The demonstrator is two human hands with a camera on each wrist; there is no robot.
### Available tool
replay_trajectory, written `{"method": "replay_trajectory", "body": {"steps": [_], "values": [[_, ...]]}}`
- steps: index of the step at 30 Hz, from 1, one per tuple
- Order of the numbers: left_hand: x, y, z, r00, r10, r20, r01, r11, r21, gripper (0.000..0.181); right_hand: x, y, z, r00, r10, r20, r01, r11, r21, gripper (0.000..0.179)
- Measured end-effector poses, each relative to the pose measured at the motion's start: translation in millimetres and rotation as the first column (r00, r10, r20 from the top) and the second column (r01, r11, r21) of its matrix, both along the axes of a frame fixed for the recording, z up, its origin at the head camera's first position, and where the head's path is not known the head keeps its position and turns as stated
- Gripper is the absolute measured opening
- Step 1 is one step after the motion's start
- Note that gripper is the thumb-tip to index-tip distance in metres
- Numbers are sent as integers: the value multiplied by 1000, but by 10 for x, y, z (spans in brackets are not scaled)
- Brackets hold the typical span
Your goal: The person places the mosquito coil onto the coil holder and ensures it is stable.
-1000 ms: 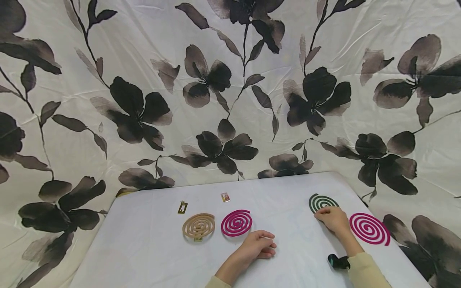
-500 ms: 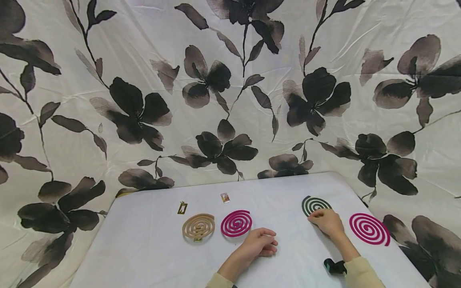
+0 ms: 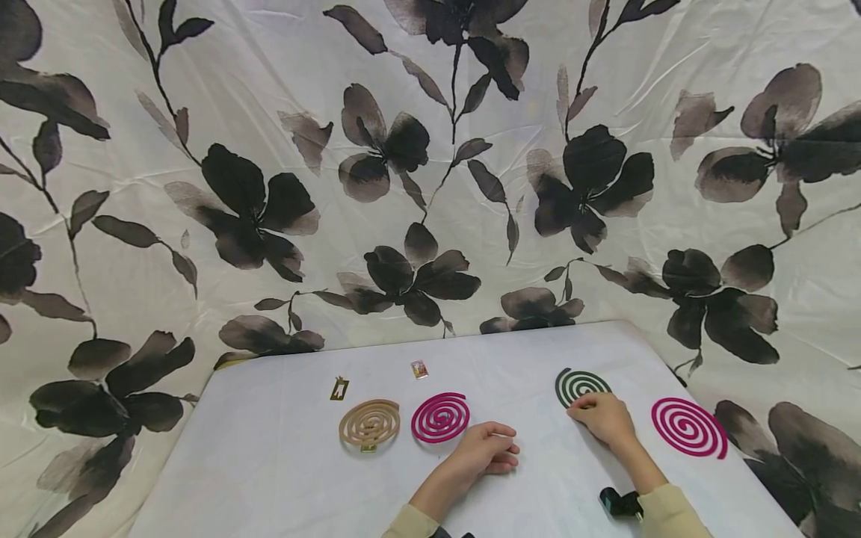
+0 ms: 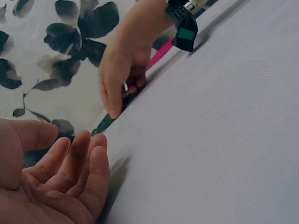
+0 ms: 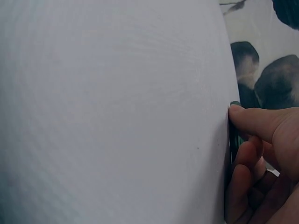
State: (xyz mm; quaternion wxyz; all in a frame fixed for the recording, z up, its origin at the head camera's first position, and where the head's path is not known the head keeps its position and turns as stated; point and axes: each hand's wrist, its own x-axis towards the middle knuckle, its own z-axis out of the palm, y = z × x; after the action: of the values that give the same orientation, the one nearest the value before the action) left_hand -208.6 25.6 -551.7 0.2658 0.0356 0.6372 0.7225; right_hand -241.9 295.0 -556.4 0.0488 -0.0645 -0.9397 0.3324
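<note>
At the right of the head view, my right hand [image 3: 608,420] pinches the near edge of a dark green mosquito coil [image 3: 577,382], thumb and fingers at its rim. The coil lies nearly flat, close over the white table; my fingers cover part of its near side. In the right wrist view, the thumb of my right hand [image 5: 268,140] presses on a thin strip of the green coil [image 5: 233,135]. My left hand [image 3: 480,452] is held near the table's middle with loosely bent fingers and nothing in it, beside a magenta coil [image 3: 440,418].
A second magenta coil [image 3: 689,427] lies near the table's right edge. Left of centre is a tan coil [image 3: 368,423] with a small gold metal piece [image 3: 368,449] under its near edge. Behind them lie a gold frame-like piece [image 3: 339,388] and a small printed packet [image 3: 420,369].
My right hand has moved left and slightly nearer, bringing the green mosquito coil along and away from the magenta one at right. My left hand has shifted only slightly.
</note>
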Motion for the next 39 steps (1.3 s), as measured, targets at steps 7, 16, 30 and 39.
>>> {"method": "replay_trajectory", "body": {"steps": [7,16,30,39], "values": [[-11,1,-30,1000,10,4,-10,1000,8,24,31,-71,18,1000,12,-2,-12,1000,-6,13],[-44,13,-27,999,31,23,-31,999,18,24,67,-157,27,1000,23,-15,-23,1000,-2,12],[-138,107,-5,999,31,6,-32,999,18,23,99,-218,51,999,17,-35,-17,1000,-14,12],[-236,208,67,1000,6,-19,-7,1000,-22,23,-13,-22,184,994,-36,-102,27,996,-86,17]]}}
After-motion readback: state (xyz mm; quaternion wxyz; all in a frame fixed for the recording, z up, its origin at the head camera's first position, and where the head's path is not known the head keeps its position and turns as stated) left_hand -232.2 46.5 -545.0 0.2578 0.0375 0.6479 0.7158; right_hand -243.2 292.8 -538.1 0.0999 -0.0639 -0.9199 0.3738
